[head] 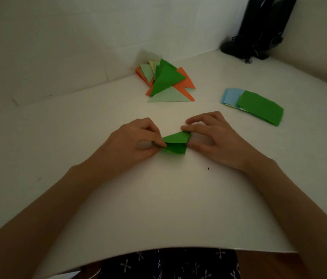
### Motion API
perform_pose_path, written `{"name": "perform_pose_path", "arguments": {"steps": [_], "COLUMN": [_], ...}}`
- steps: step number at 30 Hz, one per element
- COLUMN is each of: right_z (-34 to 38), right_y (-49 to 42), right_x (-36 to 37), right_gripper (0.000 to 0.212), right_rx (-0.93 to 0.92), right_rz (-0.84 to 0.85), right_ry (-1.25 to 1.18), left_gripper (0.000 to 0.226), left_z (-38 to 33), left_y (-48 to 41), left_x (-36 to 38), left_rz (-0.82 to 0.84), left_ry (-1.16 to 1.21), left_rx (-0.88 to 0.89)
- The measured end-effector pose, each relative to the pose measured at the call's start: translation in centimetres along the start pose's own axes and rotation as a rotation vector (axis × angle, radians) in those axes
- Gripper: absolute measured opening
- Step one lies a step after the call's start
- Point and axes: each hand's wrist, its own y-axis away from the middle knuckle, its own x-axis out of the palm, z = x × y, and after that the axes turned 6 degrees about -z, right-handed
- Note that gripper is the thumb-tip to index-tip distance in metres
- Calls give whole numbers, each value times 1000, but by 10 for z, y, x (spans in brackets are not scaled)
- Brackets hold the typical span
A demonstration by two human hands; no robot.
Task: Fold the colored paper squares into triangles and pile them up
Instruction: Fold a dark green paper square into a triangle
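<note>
Holds green paper (pixel 175 142) low over centre of white surface (pixel 158 198), part-folded, upper flap tipped over lower part. Pinches its left corner in left grip (pixel 136 141), thumb and fingers curled on it. Holds its right corner in right grip (pixel 213 137), index finger along top edge, thumb just below. Cannot tell whether paper touches surface.

Beyond, against wall: loose pile of folded triangles (pixel 166 81), dark green on top, orange and pale green beneath. To right, well apart: stack of flat squares (pixel 260 107), green uppermost, light blue squares (pixel 231 96) showing behind. Far right corner: black speakers (pixel 259 29).
</note>
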Motion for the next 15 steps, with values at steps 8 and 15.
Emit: {"name": "perform_pose_path", "arguments": {"steps": [8,15], "right_z": [7,5], "right_y": [-4,-4], "right_x": [-3,2], "right_gripper": [16,18], "right_rx": [202,212], "right_rz": [-107,-137], "right_ry": [-216,-103], "left_gripper": [26,31], "left_z": [-1,-1], "left_y": [0,0], "left_x": [0,10], "left_rz": [24,59], "left_ry": [-51,-91], "left_rx": [160,228]}}
